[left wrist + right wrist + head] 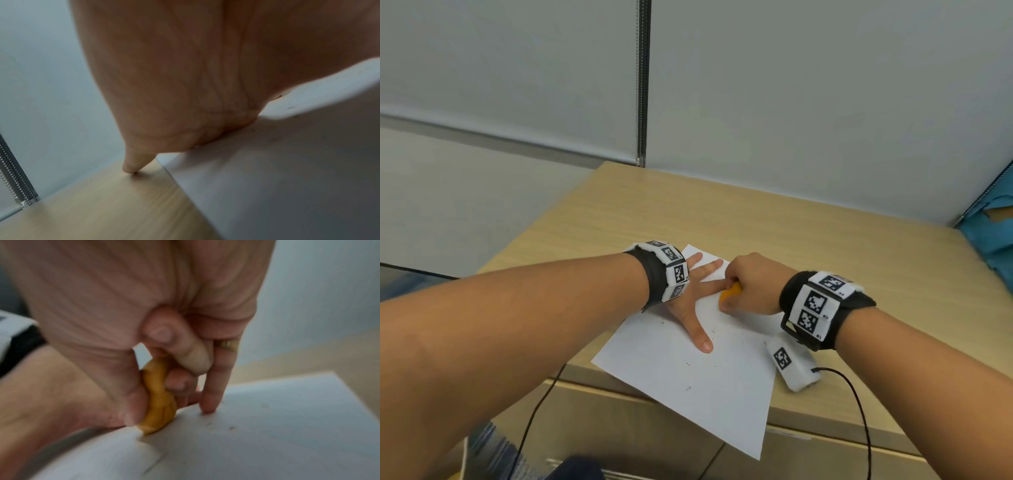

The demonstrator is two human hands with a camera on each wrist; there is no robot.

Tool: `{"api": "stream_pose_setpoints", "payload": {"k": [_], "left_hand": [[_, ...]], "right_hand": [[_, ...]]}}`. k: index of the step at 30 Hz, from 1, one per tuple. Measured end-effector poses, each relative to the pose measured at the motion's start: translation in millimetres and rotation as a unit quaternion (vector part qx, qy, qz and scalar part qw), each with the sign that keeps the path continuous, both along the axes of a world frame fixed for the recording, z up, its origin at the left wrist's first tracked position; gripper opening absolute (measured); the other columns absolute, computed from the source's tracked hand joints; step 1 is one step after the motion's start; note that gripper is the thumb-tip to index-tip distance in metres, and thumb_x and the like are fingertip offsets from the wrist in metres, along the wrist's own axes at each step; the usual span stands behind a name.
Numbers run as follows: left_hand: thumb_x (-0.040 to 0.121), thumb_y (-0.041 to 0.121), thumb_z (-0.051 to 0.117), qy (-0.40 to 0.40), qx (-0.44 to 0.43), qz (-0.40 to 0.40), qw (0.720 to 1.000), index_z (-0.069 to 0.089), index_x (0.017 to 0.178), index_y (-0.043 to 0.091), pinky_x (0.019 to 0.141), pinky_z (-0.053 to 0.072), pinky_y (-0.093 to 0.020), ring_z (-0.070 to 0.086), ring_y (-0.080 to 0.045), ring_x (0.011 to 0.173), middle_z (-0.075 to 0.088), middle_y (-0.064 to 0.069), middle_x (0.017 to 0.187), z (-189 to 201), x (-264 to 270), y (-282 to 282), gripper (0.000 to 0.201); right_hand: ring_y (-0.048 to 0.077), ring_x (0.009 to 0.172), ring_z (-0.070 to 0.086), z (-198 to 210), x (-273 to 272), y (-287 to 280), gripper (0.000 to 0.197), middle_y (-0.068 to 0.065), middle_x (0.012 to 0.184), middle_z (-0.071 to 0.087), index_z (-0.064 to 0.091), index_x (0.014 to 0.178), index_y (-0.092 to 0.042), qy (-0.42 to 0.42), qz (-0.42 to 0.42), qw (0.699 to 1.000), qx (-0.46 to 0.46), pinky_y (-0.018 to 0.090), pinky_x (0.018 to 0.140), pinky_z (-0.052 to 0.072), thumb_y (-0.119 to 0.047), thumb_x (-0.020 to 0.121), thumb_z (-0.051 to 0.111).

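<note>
White sheet (698, 387) on wood surface (808, 226), near corner overhanging the edge. Left hand (691, 299) flat on the sheet, fingers spread, pressing it down. Right hand (751, 286) curled tight round orange lump (730, 292), whose tip touches the sheet just beside the left fingers.

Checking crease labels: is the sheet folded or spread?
Spread: paper lies unfolded on the table under the flat left hand, only buckling slightly beside the orange eraser.

- One white sheet of paper (681, 387)
- One small orange lump (730, 292)
- One white block bearing a square marker (792, 368)
- Two black wristbands with marker tiles (666, 270) (822, 305)
- One light wooden tabletop (756, 222)
</note>
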State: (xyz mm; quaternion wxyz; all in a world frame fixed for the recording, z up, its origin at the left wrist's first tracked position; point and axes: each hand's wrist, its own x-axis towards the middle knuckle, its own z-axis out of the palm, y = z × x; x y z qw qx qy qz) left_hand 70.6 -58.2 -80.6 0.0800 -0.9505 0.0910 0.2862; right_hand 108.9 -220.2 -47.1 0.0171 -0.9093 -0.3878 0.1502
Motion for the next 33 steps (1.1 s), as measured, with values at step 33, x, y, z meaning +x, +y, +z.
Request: {"api": "stream_pose_setpoints", "payload": {"k": [33], "left_hand": [[0.051, 0.098, 0.057, 0.006, 0.003, 0.01, 1.0, -0.016, 0.154, 0.047, 0.117, -0.005, -0.069, -0.037, -0.031, 0.145, -0.035, 0.011, 0.16, -8, 6, 2, 0.136]], "right_hand": [[0.017, 0.07, 0.063, -1, -9, 16, 0.02, 0.001, 0.08, 0.067, 0.069, 0.085, -0.012, -0.013, -0.007, 1.0, 0.007, 0.03, 0.062, 0.051, -0.032, 0.087, 0.071]]}}
